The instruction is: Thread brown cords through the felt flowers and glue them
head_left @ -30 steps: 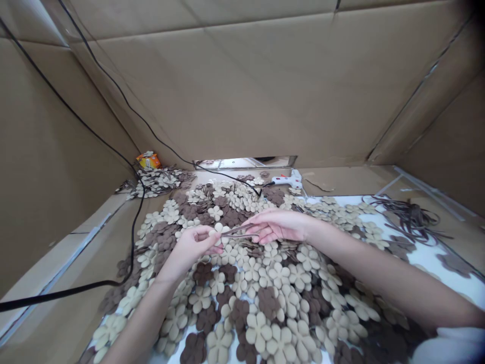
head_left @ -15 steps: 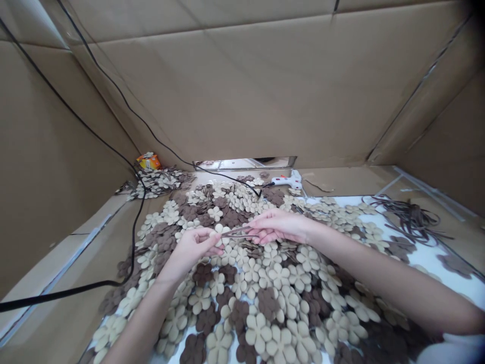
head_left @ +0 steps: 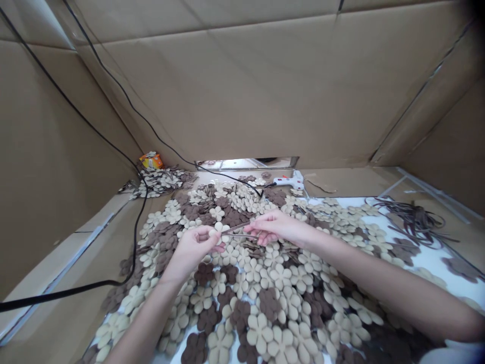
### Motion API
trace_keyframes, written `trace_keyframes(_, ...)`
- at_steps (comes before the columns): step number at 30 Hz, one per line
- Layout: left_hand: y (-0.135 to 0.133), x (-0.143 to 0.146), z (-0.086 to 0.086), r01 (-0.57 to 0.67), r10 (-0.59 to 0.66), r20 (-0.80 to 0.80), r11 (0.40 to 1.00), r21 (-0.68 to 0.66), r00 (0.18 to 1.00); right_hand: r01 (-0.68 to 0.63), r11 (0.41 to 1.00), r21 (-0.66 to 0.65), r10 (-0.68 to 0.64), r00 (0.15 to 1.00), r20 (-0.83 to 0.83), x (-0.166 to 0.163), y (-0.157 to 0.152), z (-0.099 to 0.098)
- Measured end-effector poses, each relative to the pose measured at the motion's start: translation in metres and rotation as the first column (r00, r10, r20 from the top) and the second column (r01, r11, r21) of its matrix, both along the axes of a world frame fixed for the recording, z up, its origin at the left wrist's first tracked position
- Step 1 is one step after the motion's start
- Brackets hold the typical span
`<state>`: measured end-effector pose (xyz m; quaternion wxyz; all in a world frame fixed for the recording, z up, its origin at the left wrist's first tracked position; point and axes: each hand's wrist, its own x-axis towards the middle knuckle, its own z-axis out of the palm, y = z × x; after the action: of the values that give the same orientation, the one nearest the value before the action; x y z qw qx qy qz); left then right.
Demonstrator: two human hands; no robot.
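Right hand [head_left: 276,227] slightly shifted, grip pinching one strap [head_left: 237,229]; left hand [head_left: 197,245] pinching one flower [head_left: 219,228].

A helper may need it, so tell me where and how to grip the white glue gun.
Probably grip the glue gun by its narrower part pointing left: it looks like the handle, as the black cord seems to join there. Come down from the near side, since the cardboard wall rises behind. Avoid the wider right end, where the nozzle may be.

I can't read any words here. The orange packet [head_left: 152,162] behind the little flower heap [head_left: 161,183] has marks too small to read.
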<state>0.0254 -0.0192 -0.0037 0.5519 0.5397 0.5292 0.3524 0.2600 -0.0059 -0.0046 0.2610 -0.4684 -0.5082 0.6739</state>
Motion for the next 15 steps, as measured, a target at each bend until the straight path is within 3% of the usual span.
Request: trace_keyframes(15,-0.0035,0.0032,-0.0097,0.100,-0.089,0.116,0.991,-0.094,0.989,0.025,0.998,0.052,-0.022,0.999,-0.048,0.0048,-0.0064,-0.0041)
